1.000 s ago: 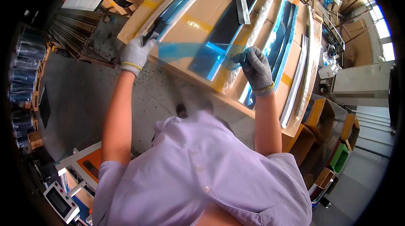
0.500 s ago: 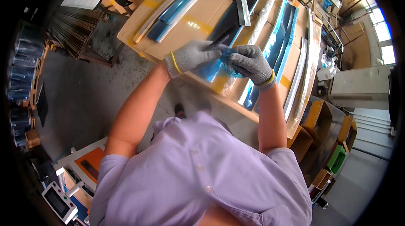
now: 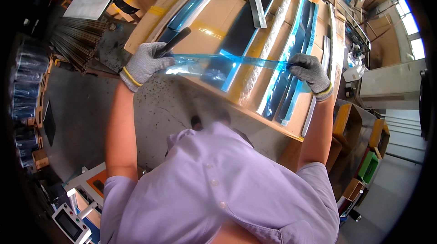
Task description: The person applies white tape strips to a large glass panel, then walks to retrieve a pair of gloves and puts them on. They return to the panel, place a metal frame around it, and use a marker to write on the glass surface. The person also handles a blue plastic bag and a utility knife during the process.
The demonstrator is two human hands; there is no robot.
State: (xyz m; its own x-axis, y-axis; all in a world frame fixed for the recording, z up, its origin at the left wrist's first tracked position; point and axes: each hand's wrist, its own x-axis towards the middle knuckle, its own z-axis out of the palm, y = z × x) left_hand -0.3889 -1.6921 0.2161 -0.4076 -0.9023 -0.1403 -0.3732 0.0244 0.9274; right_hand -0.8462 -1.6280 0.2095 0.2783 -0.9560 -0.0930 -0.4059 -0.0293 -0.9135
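Note:
Between my gloved hands a strip of clear blue plastic film (image 3: 218,59) is stretched taut above the near edge of the workbench. My left hand (image 3: 146,64) is closed on the film's left end, and a black stick-like tool (image 3: 176,41) juts up out of the same grip; its kind cannot be made out. At the other end, the fingers of my right hand (image 3: 312,72) pinch the film. Beneath the film lies a flat dark strip (image 3: 246,23) with bright blue edges. A grey metal bar (image 3: 256,5) rests across its far part.
Cardboard (image 3: 207,23) covers the bench. Long curved strips (image 3: 200,0) lie left, a white wrapped length (image 3: 273,34) in the middle, blue-filmed strips (image 3: 298,39) right. Thin rods (image 3: 79,39) stand at far left. A control panel (image 3: 70,223) is at lower left, wooden boxes (image 3: 348,123) at right.
My hands have moved apart, the left going left and the right going right. The blue film, bunched between them before, is now drawn out into a long strip.

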